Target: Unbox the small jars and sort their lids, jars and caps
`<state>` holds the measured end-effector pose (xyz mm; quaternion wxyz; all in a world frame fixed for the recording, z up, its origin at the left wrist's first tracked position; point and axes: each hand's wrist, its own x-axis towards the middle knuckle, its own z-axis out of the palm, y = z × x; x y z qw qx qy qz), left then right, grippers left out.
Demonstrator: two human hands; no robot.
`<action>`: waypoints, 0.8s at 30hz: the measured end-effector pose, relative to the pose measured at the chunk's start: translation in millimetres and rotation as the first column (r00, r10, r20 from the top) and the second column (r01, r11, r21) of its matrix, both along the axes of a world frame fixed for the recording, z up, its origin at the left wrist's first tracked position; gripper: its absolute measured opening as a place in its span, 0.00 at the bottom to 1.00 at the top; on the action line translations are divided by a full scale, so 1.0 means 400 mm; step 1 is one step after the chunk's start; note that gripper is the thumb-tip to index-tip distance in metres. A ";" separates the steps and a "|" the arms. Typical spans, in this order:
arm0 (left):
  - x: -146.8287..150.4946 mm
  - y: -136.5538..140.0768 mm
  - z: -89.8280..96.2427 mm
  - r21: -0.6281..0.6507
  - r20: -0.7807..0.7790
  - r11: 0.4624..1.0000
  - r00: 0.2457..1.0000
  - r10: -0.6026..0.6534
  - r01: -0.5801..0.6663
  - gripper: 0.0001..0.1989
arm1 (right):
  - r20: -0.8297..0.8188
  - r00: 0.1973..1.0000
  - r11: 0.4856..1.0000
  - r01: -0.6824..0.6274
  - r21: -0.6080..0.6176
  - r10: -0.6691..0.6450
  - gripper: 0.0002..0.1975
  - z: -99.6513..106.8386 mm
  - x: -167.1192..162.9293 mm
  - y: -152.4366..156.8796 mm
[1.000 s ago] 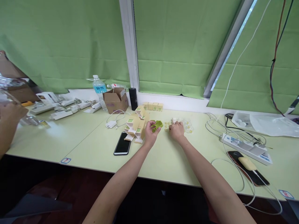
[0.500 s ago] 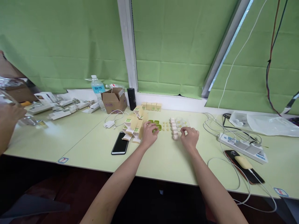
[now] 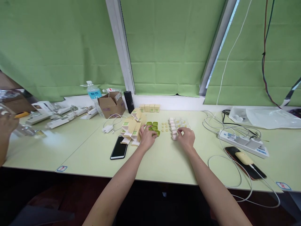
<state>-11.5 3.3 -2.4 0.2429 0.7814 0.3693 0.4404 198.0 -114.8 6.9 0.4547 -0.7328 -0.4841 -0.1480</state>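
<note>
My left hand (image 3: pixel 147 138) rests beside a cluster of small green square containers (image 3: pixel 155 123). Its thumb and fingers close round the front one, partly hiding it. My right hand (image 3: pixel 187 138) is closed in a pinch at the near end of several clear plastic cups (image 3: pixel 182 121) with yellowish centres. What the pinch holds is too small to make out. A column of small white rounded pieces (image 3: pixel 172 124) lies just left of that hand. Between the hands, tiny yellow pieces (image 3: pixel 164 126) are laid out in rows. Open cream cardboard boxes (image 3: pixel 132 125) stack up left of my left hand.
A black phone (image 3: pixel 119 148) lies left of the boxes. Further back stand a brown carton (image 3: pixel 112 105), a black cylinder (image 3: pixel 128 102) and a water bottle (image 3: pixel 95 94). A power strip (image 3: pixel 243 143), cables and another phone (image 3: pixel 237 157) occupy the right. Another person's hand (image 3: pixel 8 122) is far left.
The view has shifted slightly. My left hand has drawn a little nearer on the green containers, uncovering more of them. My right hand stays pinched by the clear cups.
</note>
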 end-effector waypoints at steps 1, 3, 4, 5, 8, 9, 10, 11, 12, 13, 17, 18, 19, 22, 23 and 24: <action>0.000 -0.001 0.000 0.003 -0.009 1.000 1.000 0.009 -0.009 0.07 | 0.003 1.000 1.000 -0.002 -0.001 0.002 0.09 0.000 -0.002 0.000; -0.001 -0.005 0.000 0.014 -0.016 1.000 1.000 0.020 -0.020 0.07 | 0.008 1.000 1.000 -0.006 -0.006 0.006 0.08 0.002 -0.005 0.000; -0.001 -0.006 0.001 0.018 -0.007 1.000 1.000 0.017 -0.017 0.07 | 0.011 1.000 1.000 -0.009 -0.011 0.009 0.08 0.003 -0.006 0.000; -0.002 -0.007 0.001 0.018 0.011 1.000 1.000 0.009 -0.010 0.07 | 0.014 1.000 1.000 -0.012 -0.017 0.012 0.08 0.004 -0.008 -0.001; -0.002 -0.009 0.002 -0.004 0.052 1.000 0.999 -0.009 0.010 0.08 | 0.009 1.000 1.000 -0.015 -0.027 0.015 0.09 0.006 -0.010 -0.002; -0.002 -0.009 0.002 -0.012 0.051 1.000 0.999 -0.008 0.009 0.08 | 0.005 1.000 0.999 -0.016 -0.029 0.017 0.09 0.007 -0.010 -0.002; -0.001 -0.009 0.001 -0.018 0.045 1.000 0.999 -0.005 0.005 0.09 | 0.002 1.000 0.999 -0.018 -0.031 0.018 0.09 0.008 -0.011 -0.003; -0.001 -0.009 0.000 -0.021 0.041 1.000 0.999 -0.001 0.002 0.09 | 0.000 1.000 0.999 -0.020 -0.033 0.020 0.09 0.008 -0.011 -0.003; 0.000 -0.008 -0.001 -0.024 0.043 1.000 0.999 0.002 -0.001 0.08 | -0.001 1.000 0.999 -0.022 -0.036 0.022 0.09 0.008 -0.011 -0.003; 0.000 -0.007 -0.002 -0.027 0.050 1.000 0.999 0.005 -0.003 0.08 | -0.001 1.000 0.999 -0.024 -0.038 0.024 0.09 0.009 -0.011 -0.003; 0.003 -0.005 -0.006 -0.027 0.025 0.999 0.999 0.034 -0.034 0.07 | -0.007 1.000 0.999 -0.026 -0.043 0.026 0.08 0.010 -0.012 -0.004; 0.004 -0.006 -0.006 -0.021 -0.013 0.998 0.998 0.053 -0.054 0.07 | -0.009 1.000 0.999 -0.025 -0.043 0.025 0.08 0.011 -0.012 -0.004; 0.006 -0.007 -0.004 -0.011 -0.056 0.997 0.996 0.074 -0.074 0.07 | -0.011 1.000 0.999 -0.024 -0.043 0.023 0.08 0.011 -0.012 -0.004; 0.008 -0.015 0.012 0.051 -0.119 0.991 0.984 0.130 -0.125 0.08 | -0.012 1.000 0.999 -0.021 -0.040 0.021 0.08 0.013 -0.013 -0.004; 0.007 -0.018 0.020 0.076 -0.105 0.988 0.984 0.143 -0.136 0.09 | -0.011 1.000 0.999 -0.021 -0.037 0.020 0.08 0.014 -0.013 -0.004; 0.006 -0.020 0.028 0.104 -0.072 0.984 0.985 0.155 -0.148 0.08 | -0.008 1.000 0.999 -0.021 -0.034 0.020 0.08 0.014 -0.013 -0.004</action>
